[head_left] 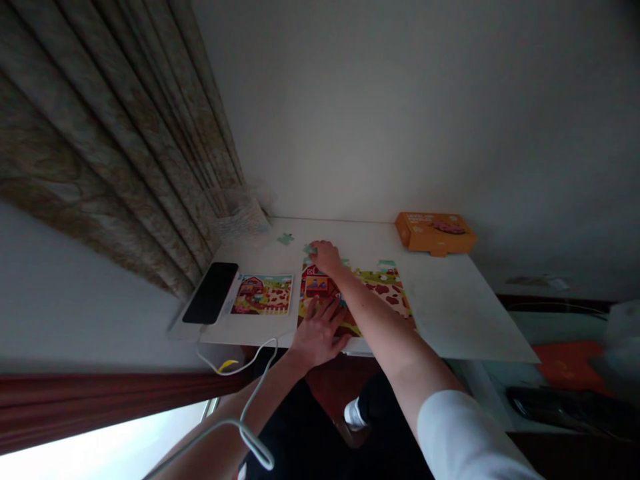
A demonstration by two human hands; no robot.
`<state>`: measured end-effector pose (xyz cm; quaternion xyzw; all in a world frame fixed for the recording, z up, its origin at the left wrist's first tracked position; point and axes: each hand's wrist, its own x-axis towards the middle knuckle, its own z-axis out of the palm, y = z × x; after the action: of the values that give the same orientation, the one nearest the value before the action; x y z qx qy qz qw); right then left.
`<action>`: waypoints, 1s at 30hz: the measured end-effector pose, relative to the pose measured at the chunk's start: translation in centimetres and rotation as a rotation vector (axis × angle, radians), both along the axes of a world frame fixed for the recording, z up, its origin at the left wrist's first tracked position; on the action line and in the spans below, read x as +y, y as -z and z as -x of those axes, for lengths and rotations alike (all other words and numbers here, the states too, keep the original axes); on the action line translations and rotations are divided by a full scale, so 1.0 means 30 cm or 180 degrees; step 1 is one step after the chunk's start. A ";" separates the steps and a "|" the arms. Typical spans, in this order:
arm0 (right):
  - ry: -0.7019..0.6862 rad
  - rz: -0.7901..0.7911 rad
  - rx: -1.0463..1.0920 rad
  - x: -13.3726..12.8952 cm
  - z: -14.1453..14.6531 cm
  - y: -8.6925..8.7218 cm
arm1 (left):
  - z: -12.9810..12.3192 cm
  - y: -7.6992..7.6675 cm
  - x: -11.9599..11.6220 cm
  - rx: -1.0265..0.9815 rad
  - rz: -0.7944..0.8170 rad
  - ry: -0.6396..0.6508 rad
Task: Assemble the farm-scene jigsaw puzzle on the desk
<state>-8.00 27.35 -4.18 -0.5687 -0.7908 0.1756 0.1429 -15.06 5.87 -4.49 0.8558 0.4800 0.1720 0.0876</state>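
A partly assembled jigsaw puzzle [386, 291] with a farm scene of a red barn and a cow-patterned shape lies on the white table. My left hand [320, 331] rests flat on its lower left part, fingers spread, holding nothing. Across the puzzle reaches my right arm. My right hand [325, 256] is at the upper left corner, its fingers curled down on a pale green puzzle piece [309, 249]; they partly cover it, and whether it sits fully in place cannot be seen. Another pale green loose piece [286, 239] lies apart, to the upper left. A picture card [263, 295] showing the farm scene lies left of the puzzle.
A black phone [211, 293] with a white cable [260, 350] lies at the table's left edge. A clear plastic bag [240, 217] sits at the back left by the curtain [165, 133]. An orange box [436, 233] stands at the back right. The wall borders the far edge.
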 end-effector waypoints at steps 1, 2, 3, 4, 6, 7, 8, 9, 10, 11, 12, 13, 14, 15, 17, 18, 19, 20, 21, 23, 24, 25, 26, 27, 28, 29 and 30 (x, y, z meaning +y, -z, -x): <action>0.0046 0.0035 0.0044 0.013 0.005 0.006 | 0.000 -0.001 0.000 -0.0020 0.0016 -0.0001; 0.0092 0.0104 0.0110 0.026 0.010 0.011 | 0.000 -0.002 0.000 -0.0033 0.0025 -0.0002; 0.0135 0.0190 0.0185 0.040 0.015 0.016 | 0.000 -0.002 0.000 -0.0036 0.0027 -0.0003; 0.0169 0.0277 0.0257 0.053 0.019 0.019 | 0.001 -0.002 0.000 -0.0031 0.0023 -0.0003; 0.0189 0.0379 0.0381 0.076 0.027 0.022 | 0.002 0.000 0.000 -0.0003 0.0002 -0.0002; 0.0177 0.0381 0.0431 0.085 0.030 0.020 | 0.002 0.002 0.001 0.0015 -0.0016 -0.0002; 0.0155 0.0361 0.0471 0.092 0.028 0.016 | 0.002 0.003 0.001 0.0035 -0.0037 0.0000; 0.0130 0.0332 0.0507 0.098 0.023 0.010 | 0.003 0.004 0.001 0.0053 -0.0059 0.0002; 0.0113 0.0305 0.0546 0.102 0.010 0.003 | 0.003 0.006 0.002 0.0067 -0.0081 0.0001; 0.0105 0.0276 0.0571 0.104 -0.010 -0.005 | 0.003 0.007 0.002 0.0081 -0.0100 -0.0004; 0.0116 0.0249 0.0618 0.106 -0.038 -0.014 | 0.003 0.008 0.002 0.0096 -0.0117 -0.0009; 0.0157 0.0225 0.0715 0.107 -0.076 -0.022 | 0.004 0.010 0.001 0.0113 -0.0131 -0.0013; 0.0220 0.0205 0.0850 0.106 -0.121 -0.029 | 0.005 0.011 0.001 0.0132 -0.0148 -0.0019; 0.0321 0.0200 0.1118 0.103 -0.173 -0.034 | 0.005 0.013 0.001 0.0153 -0.0168 -0.0028; 0.0522 0.0203 0.1731 0.091 -0.285 -0.040 | 0.006 0.015 0.000 0.0199 -0.0209 -0.0042; 0.0585 0.0220 0.1985 0.081 -0.340 -0.040 | 0.007 0.015 0.000 0.0222 -0.0225 -0.0049; 0.0618 0.0232 0.2161 0.069 -0.390 -0.039 | 0.007 0.016 0.000 0.0246 -0.0235 -0.0055; 0.0643 0.0256 0.2273 0.055 -0.434 -0.036 | 0.006 0.016 0.001 0.0270 -0.0241 -0.0056; 0.0680 0.0300 0.2336 0.039 -0.469 -0.031 | 0.006 0.016 0.001 0.0294 -0.0243 -0.0051; 0.0869 0.0425 0.2351 0.010 -0.515 -0.018 | 0.005 0.016 0.002 0.0329 -0.0252 -0.0048; 0.0995 0.0487 0.2331 -0.003 -0.526 -0.010 | 0.005 0.016 0.003 0.0336 -0.0263 -0.0048; 0.1120 0.0533 0.2307 -0.012 -0.531 -0.002 | 0.004 0.016 0.003 0.0338 -0.0276 -0.0048; 0.1224 0.0555 0.2283 -0.019 -0.530 0.007 | 0.004 0.017 0.003 0.0337 -0.0289 -0.0053; 0.1296 0.0564 0.2250 -0.022 -0.526 0.014 | 0.004 0.017 0.003 0.0334 -0.0300 -0.0059; 0.1329 0.0571 0.2200 -0.023 -0.520 0.022 | 0.004 0.017 0.004 0.0332 -0.0306 -0.0063; 0.1340 0.0580 0.2138 -0.022 -0.512 0.028 | 0.005 0.018 0.003 0.0333 -0.0308 -0.0066; 0.1348 0.0595 0.2060 -0.020 -0.505 0.033 | 0.005 0.018 0.003 0.0334 -0.0305 -0.0070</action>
<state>7.15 26.75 -5.17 -0.6450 -0.5508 0.3836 0.3653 -15.21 5.97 -5.04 0.8615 0.4846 0.1506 0.0194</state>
